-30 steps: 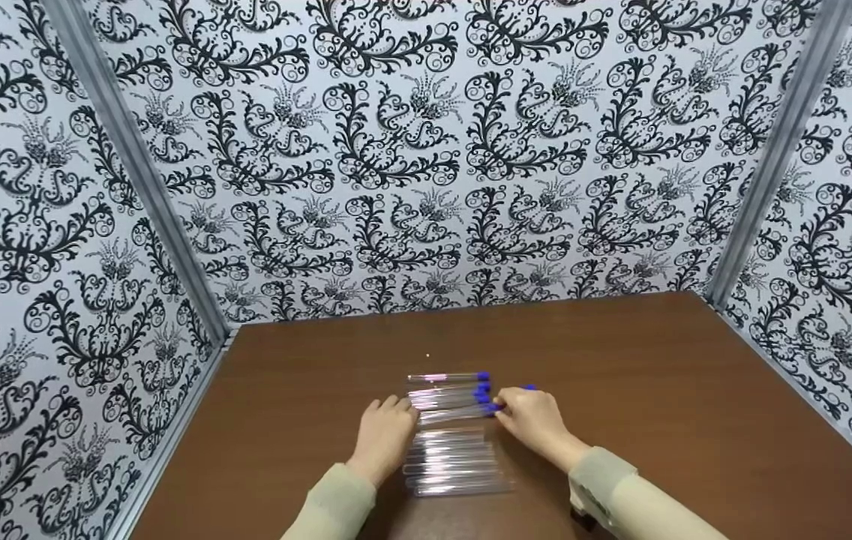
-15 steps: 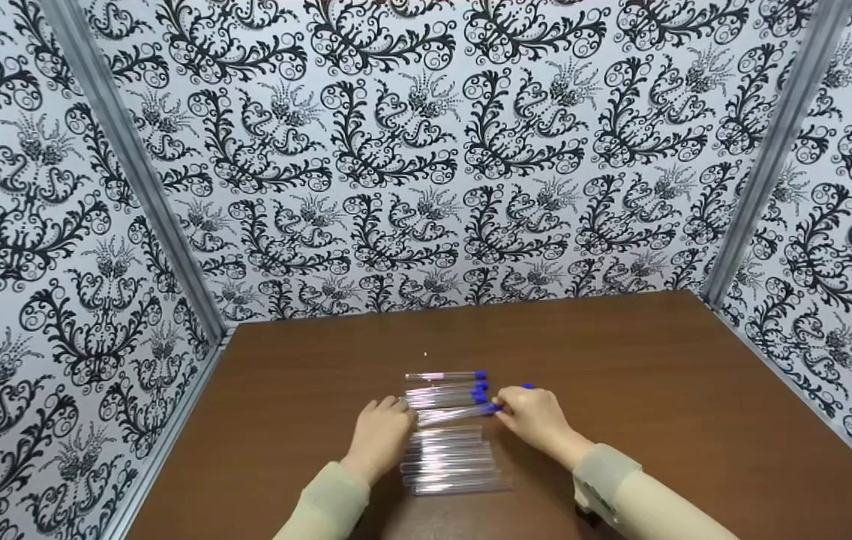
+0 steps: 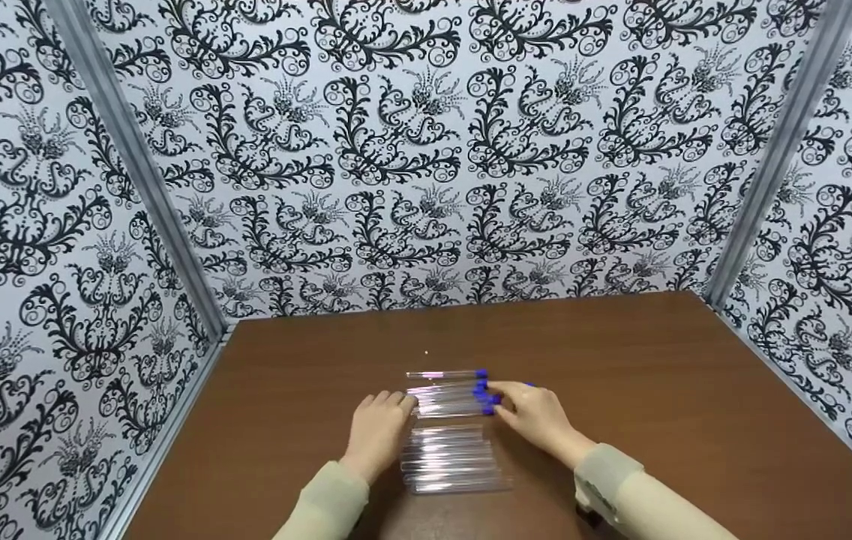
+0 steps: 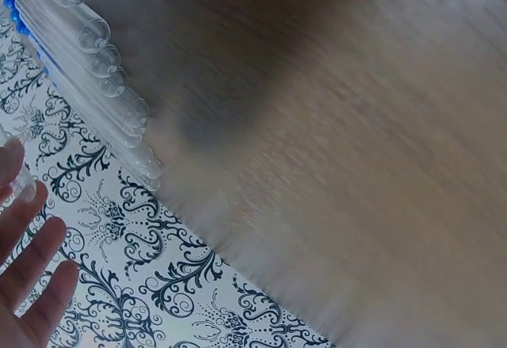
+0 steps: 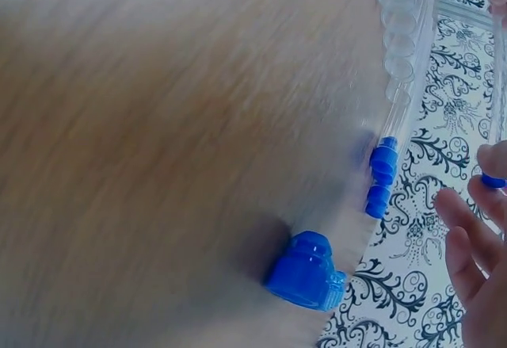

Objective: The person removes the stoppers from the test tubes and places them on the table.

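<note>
My left hand (image 3: 381,431) pinches the rounded end of a clear test tube (image 5: 498,86) between thumb and fingertips. At the tube's other end, the thumb and index finger of my right hand (image 3: 538,420) are around its blue cap (image 5: 493,181). In the head view these two fingers stand somewhat apart on either side of the cap. Below the hands lies a row of clear test tubes without caps (image 3: 448,459). Several tubes with blue caps (image 3: 445,375) lie beyond. In the left wrist view, rounded tube ends (image 4: 104,60) overlap in a row.
Loose blue caps (image 5: 305,273) lie on the brown table (image 3: 621,375), partly hidden behind the right hand in the head view. Patterned wall panels (image 3: 426,187) with grey metal posts (image 3: 771,165) enclose the table's back and sides.
The right index finger has straightened and spread from the thumb at the cap. The held tube has shifted slightly, while the left hand stays at its end.
</note>
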`<state>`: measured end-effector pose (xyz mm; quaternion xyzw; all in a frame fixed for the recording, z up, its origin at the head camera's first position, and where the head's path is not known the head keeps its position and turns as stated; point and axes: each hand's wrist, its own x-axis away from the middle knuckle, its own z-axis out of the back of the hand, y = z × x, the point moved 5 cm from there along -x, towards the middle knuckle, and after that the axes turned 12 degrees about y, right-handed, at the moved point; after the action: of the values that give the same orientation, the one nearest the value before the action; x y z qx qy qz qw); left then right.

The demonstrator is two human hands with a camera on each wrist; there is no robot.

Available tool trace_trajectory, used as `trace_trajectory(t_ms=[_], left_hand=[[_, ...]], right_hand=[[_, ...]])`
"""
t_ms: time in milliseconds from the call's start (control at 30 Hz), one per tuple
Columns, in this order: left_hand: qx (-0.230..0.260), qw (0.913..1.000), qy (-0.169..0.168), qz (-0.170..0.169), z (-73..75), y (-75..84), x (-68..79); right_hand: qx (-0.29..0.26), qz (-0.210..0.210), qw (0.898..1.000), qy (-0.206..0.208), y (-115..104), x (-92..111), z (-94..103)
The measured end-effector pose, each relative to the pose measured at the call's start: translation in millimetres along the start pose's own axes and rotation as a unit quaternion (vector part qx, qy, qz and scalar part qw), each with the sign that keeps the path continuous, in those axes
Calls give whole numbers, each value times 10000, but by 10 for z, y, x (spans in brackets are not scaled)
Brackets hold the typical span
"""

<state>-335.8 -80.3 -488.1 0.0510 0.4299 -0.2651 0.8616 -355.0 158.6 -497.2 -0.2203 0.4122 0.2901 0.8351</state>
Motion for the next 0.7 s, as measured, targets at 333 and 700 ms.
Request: trace_trajectory(t_ms=[333,700], left_hand=[[-182,9995,263,37,-6,-30,-26],[152,9985,135,515,-95,-148,71]], right_hand=[[-100,11,9999,48,-6,-64,53],[97,-161,9996,188,189,-57,108]])
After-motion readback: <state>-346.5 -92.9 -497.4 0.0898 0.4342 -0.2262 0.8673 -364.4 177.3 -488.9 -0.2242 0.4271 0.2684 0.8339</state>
